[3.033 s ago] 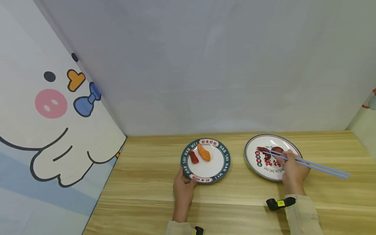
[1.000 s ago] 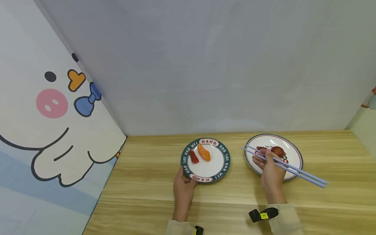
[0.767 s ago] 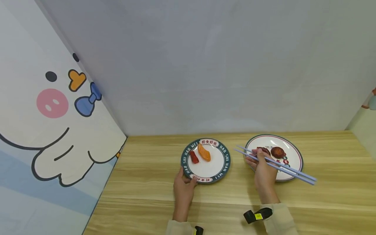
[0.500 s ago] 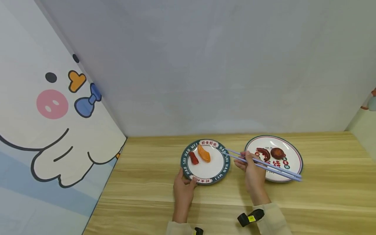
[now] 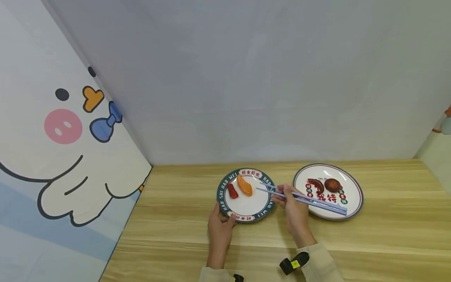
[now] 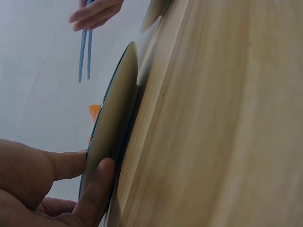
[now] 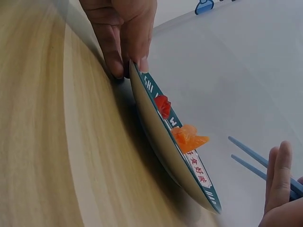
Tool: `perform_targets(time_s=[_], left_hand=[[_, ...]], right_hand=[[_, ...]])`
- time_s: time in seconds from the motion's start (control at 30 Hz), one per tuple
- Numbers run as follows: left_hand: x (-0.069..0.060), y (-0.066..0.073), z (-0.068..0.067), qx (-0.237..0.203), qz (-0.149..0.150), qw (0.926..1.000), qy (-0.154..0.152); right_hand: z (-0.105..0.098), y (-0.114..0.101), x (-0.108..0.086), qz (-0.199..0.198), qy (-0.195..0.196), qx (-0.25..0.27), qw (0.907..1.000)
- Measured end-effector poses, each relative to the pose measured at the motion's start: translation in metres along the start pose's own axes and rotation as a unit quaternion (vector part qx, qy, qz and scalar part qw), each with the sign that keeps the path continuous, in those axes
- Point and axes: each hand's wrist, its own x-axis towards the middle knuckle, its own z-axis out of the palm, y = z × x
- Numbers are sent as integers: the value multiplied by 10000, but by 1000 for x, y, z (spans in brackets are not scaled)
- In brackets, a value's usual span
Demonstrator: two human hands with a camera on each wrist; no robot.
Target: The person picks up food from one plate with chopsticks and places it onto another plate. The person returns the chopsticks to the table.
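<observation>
My left hand (image 5: 220,229) grips the near-left rim of a plate (image 5: 258,213) with a dark green lettered border, thumb on top. On this plate lie a red food piece (image 5: 232,190) and an orange one (image 5: 244,185) like a salmon slice. In my right hand (image 5: 294,209) is a pair of pale blue chopsticks (image 5: 317,203). Their tips stand slightly apart over the plate's right side, right of the orange piece, with nothing between them. The right wrist view shows the chopsticks (image 7: 251,163) raised above the plate and clear of the food.
To the right stands a white oval plate (image 5: 347,203) with red print. A curled dark red octopus-like tentacle (image 5: 317,185) and a round brown mushroom-like piece (image 5: 332,185) lie on it. A grey backdrop rises behind the wooden table (image 5: 169,231); a cartoon-printed panel (image 5: 63,176) is at left.
My right hand has carried the chopsticks leftward from the white plate to above the green-rimmed plate. The tentacle and the brown piece stay behind on the white plate. My left hand keeps its place.
</observation>
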Motion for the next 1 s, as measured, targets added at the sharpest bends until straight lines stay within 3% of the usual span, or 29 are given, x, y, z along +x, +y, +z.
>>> perform_targets(time_s=[1.0], left_hand=[[2, -2, -1, 43, -46, 10000, 16]], right_hand=[[19, 19, -4, 143, -110, -419, 9990]])
